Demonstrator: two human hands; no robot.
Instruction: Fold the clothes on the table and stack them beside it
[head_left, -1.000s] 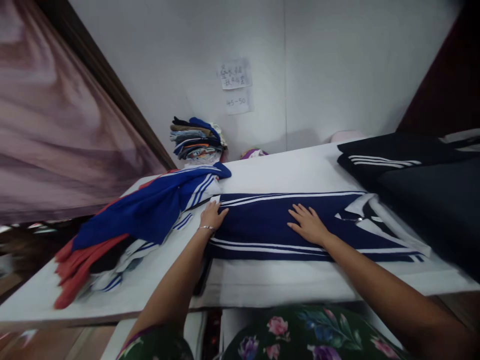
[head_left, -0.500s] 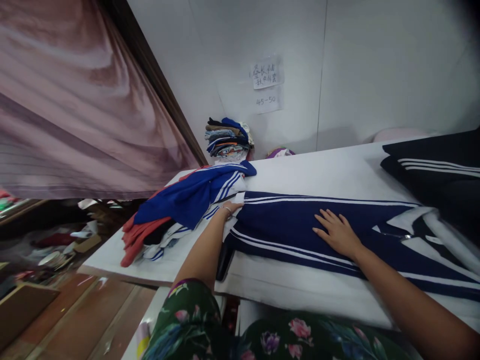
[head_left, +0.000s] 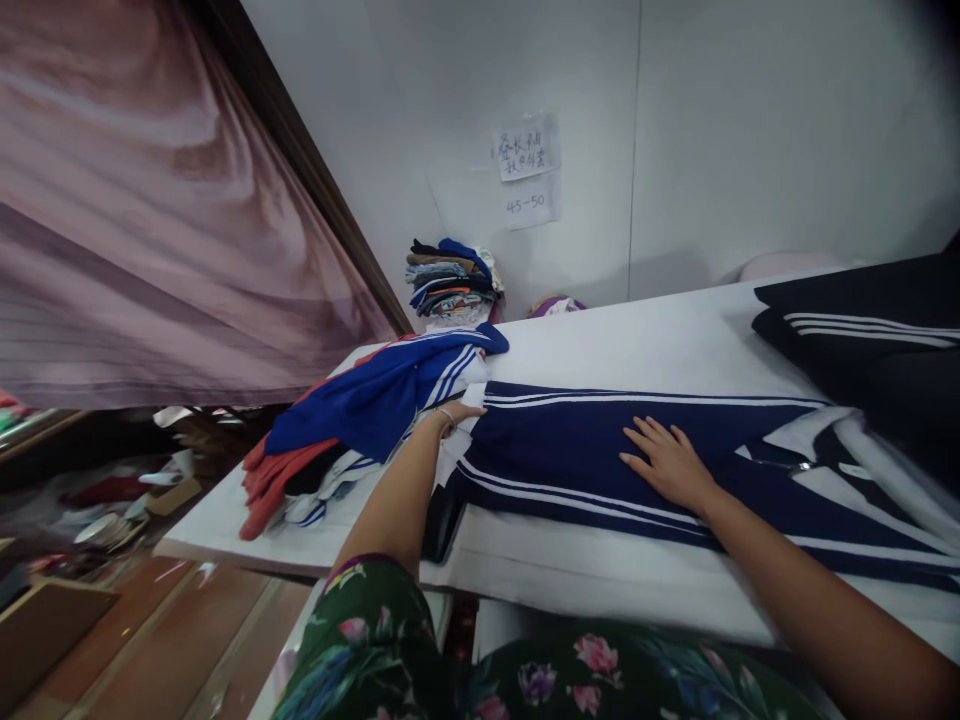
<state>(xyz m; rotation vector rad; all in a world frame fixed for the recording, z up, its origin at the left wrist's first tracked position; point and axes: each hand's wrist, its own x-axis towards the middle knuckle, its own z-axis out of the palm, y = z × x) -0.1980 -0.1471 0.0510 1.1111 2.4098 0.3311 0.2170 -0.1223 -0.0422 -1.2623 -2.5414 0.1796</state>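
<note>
A navy jacket with white stripes lies stretched lengthwise on the white table, its white collar and short zip toward the right. My left hand grips its left end; the thumb shows at the hem, while the other fingers are mostly hidden. On the middle of the cloth my right hand rests palm down with fingers spread, holding nothing. A blue garment with white stripes is heaped beside my left hand, over coral-red cloth. Below my left wrist is a dark flat object, partly covered.
The white table runs along a pale wall with paper notes. Folded clothes are stacked at its far side. Black garments with white stripes lie at the right. A pink curtain hangs at the left, above a cluttered floor.
The view has shifted slightly. Both hands keep their places on the navy jacket, and the jacket lies as before.
</note>
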